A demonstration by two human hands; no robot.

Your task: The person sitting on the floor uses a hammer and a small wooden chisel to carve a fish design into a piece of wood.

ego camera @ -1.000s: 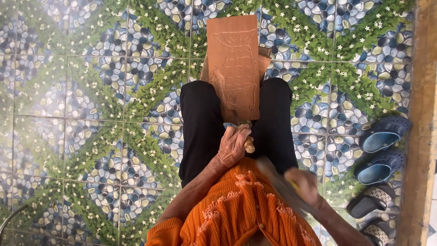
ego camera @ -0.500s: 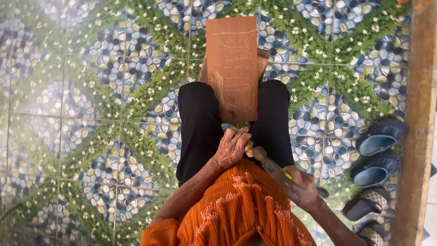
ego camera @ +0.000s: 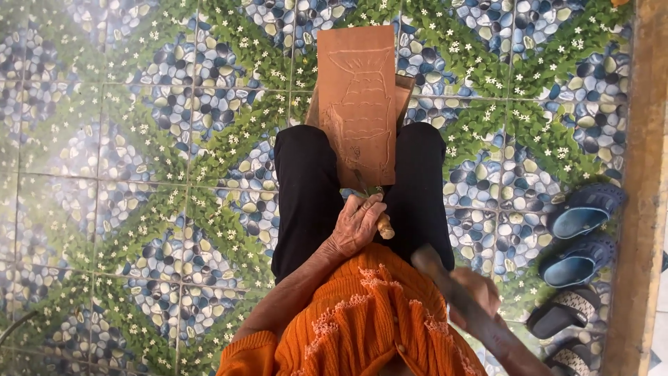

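A brown wooden board (ego camera: 359,104) with a carved outline leans between my knees, resting on my black trousers (ego camera: 306,195). My left hand (ego camera: 356,224) is closed around a wooden-handled chisel (ego camera: 382,225), its tip at the board's lower edge. My right hand (ego camera: 475,292) is blurred at the lower right, gripping a dark wooden mallet (ego camera: 437,270) held a little away from the chisel handle. My orange knitted sleeve and top (ego camera: 355,320) fill the bottom of the view.
The floor is tiled in a pebble-and-leaf pattern (ego camera: 139,174). Blue clogs (ego camera: 581,233) and dark sandals (ego camera: 567,313) lie at the right beside a wooden frame (ego camera: 637,181). A second piece of wood (ego camera: 403,94) shows behind the board.
My right hand with the mallet swung up to the chisel handle half a second ago and has now dropped back down and right. My left hand and the board have stayed put.
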